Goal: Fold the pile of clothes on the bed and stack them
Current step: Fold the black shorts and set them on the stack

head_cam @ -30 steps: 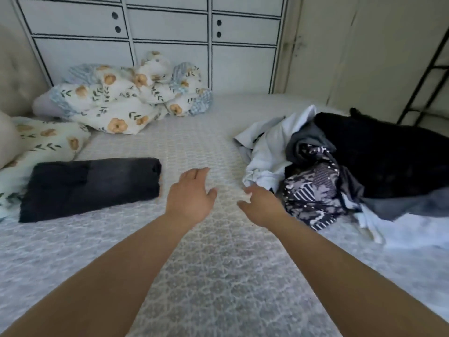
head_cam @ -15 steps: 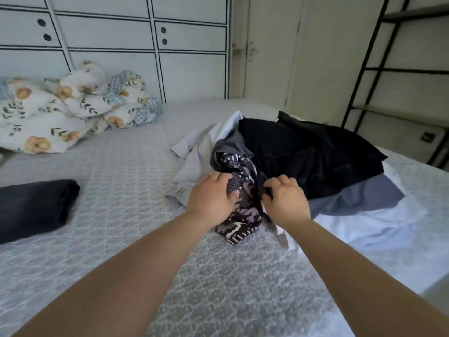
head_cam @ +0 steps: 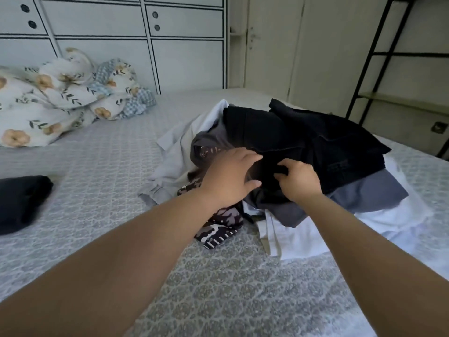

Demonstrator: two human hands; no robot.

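Note:
A loose pile of clothes lies on the right half of the bed (head_cam: 102,171). On top is a black garment (head_cam: 303,139); under it are a slate-blue piece (head_cam: 364,195), white pieces (head_cam: 298,237), a pale grey shirt (head_cam: 175,154) and a black-and-white patterned cloth (head_cam: 221,227). My right hand (head_cam: 297,182) pinches the near edge of the black garment. My left hand (head_cam: 229,177) lies just left of it with fingers spread, touching the same dark edge. A folded dark garment (head_cam: 21,200) sits alone at the left.
A crumpled floral duvet (head_cam: 60,98) is heaped at the bed's far left, against white cabinet fronts (head_cam: 121,32). A black metal shelf frame (head_cam: 379,57) stands past the bed's right side. Bare patterned bedspread spreads between the folded garment and the pile.
Both hands moved from the bare bedspread onto the pile, first over the patterned cloth, then further up to the black garment's edge. The view turned right, so the folded garment slid left.

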